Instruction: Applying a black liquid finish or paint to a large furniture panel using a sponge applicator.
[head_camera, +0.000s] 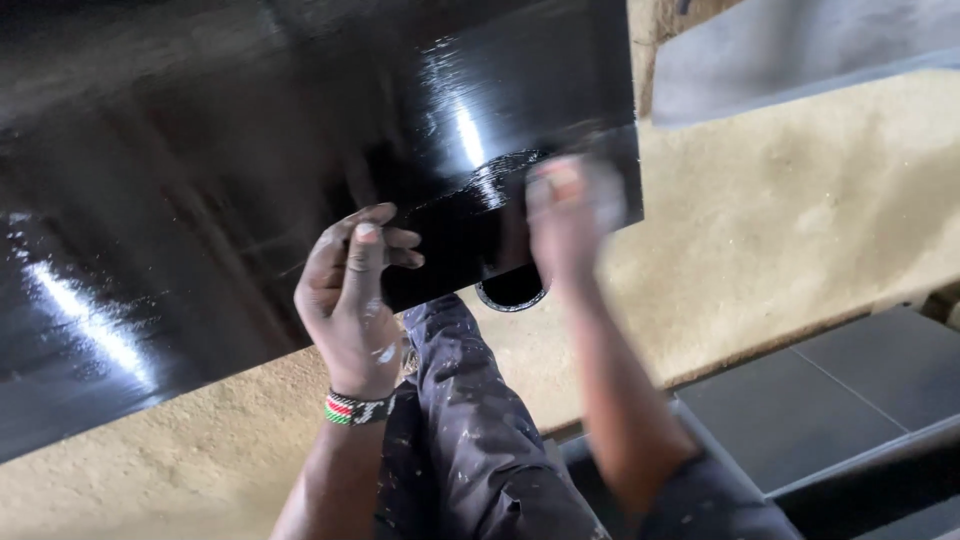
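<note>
Paint-flecked dark trouser leg (470, 430) seen nearest. Left hand (350, 300) curled round lower edge of glossy black panel (250, 180), steadying it. Right hand (570, 215) blurred, pressed on panel; grip cannot be told. Sawdust-strewn floor (800, 220) beyond.

glossy black panel (250, 150) — smooth, wet-looking sheen; sandy floor (800, 220) rough and matt; paint-flecked cloth trousers (480, 420).
</note>
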